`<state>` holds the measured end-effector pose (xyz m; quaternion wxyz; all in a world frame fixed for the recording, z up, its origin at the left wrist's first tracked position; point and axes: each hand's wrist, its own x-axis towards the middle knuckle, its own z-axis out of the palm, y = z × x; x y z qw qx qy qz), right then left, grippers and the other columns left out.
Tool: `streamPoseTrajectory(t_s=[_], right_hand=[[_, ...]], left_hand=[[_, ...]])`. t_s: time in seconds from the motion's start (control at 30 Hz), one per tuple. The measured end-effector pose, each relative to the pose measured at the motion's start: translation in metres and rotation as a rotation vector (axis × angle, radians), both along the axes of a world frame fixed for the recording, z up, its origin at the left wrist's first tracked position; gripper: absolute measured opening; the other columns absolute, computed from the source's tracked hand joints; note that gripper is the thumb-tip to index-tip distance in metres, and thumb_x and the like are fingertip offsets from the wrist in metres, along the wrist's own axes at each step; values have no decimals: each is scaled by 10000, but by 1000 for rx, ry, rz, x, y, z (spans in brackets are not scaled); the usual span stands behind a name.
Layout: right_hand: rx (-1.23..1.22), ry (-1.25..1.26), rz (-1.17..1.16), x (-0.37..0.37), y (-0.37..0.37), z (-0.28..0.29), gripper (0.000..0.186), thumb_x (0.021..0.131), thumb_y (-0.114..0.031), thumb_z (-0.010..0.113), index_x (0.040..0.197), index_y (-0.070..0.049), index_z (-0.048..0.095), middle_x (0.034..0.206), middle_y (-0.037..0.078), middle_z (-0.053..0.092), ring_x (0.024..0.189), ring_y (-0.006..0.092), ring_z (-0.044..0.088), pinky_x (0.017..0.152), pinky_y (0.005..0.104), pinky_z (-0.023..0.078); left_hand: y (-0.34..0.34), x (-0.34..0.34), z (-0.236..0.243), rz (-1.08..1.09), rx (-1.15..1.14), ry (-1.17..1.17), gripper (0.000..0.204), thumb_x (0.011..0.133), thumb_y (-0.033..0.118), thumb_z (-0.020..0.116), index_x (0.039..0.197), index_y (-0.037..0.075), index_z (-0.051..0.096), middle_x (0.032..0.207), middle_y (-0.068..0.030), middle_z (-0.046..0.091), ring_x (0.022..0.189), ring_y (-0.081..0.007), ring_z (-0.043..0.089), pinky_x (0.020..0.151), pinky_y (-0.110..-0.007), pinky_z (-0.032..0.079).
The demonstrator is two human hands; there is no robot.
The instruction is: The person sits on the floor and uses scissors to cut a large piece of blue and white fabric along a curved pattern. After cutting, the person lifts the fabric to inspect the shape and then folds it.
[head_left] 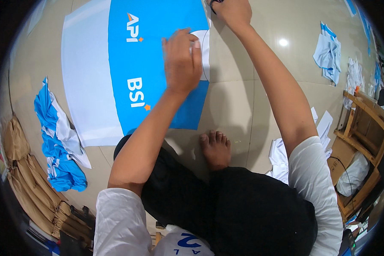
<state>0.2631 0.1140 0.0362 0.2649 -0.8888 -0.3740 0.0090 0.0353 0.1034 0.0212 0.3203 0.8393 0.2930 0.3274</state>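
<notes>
A blue and white fabric panel (158, 64) lies flat on the tiled floor, with white lettering and small orange marks on its blue part. At its right edge is a white rounded area (205, 55) bordered by a thin dark curved line. My left hand (181, 62) rests over the blue part beside this curve, fingers stretched out and slightly blurred. Close to the panel's far right corner, my right hand (232, 13) is closed round a black looped handle, which looks like scissors (216, 3). The picture's upper edge cuts off the blades.
Crumpled blue and white cloth (62, 141) lies to the left, near brown paper-like bundles (30, 179). White scraps (279, 160) lie by my right arm, with another blue and white piece (327, 53) farther off. A wooden frame (362, 141) stands at right. My bare foot (216, 149) is near the panel.
</notes>
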Motion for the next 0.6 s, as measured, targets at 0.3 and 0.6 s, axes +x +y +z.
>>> streamPoseTrajectory(t_s=[0.3,0.6], right_hand=[[-295,-160,-106,28,-44,-7,525,922,-543,797,876,-24,737,792,156,758,762,356,754,666,463,581],[-296,-152,-521,48,-309,-3,514,943,-552,760,910,-40,751,854,223,766,852,465,741,774,552,562]], left_hand=[[39,-25,-24,240,207,497,723,1086,494,526,1682,99,415,1734,-321,303,1607,-631,153,1244,-805,78],[29,0,-28,140,310,519,715,1116,538,438,1716,153,381,1771,-265,286,1618,-614,142,1235,-821,63]])
